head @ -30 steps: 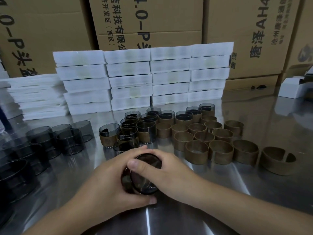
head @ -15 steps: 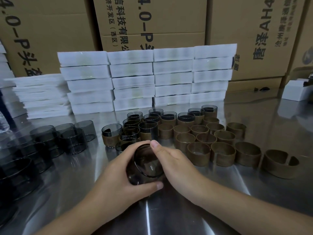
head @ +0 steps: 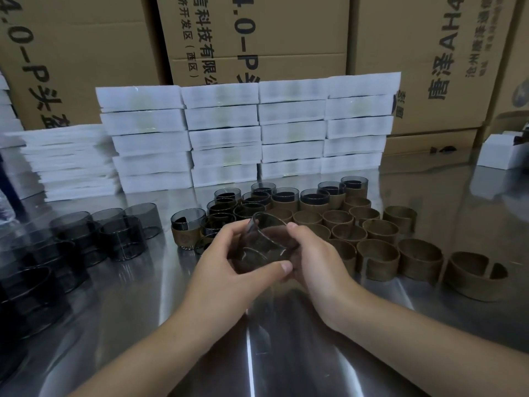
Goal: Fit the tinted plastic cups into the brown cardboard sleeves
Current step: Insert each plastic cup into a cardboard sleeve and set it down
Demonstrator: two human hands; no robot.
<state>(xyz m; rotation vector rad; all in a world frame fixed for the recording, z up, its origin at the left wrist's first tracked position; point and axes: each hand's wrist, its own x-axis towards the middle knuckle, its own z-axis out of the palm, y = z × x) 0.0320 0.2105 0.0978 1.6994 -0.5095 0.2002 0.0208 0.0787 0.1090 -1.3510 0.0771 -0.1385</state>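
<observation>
Head view of a steel bench (head: 137, 316). The left hand (head: 229, 265) and right hand (head: 317, 262) meet above the middle of the bench, both curled round one tinted cup (head: 266, 239). The cup is tilted, rim toward the far edge, and lifted off the steel. The left thumb lies across its near wall and the right fingers wrap its right side. Whether a sleeve already surrounds its lower part cannot be told.

Just right of the hands, the empty cardboard sleeves (head: 378, 256) stand upright in close rows that run toward the right edge. The outermost one, with its slit facing forward, stands slightly apart. Behind the hands, the sleeved cups (head: 315, 200) stand packed together, reaching toward the far edge. The bare cups (head: 128, 236) crowd the left edge, some stacked.

Stacks of white boxes (head: 257, 130) line the far edge in four columns, with a lower pile of flat white packs (head: 68, 159) to their left. A small white box (head: 498, 153) sits by the far right corner. Printed cartons (head: 257, 38) form a wall behind the bench.

Bare steel shows between the bare cups and the hands. It also shows along the near edge on both sides of the forearms, and between the sleeves and the small white box.
</observation>
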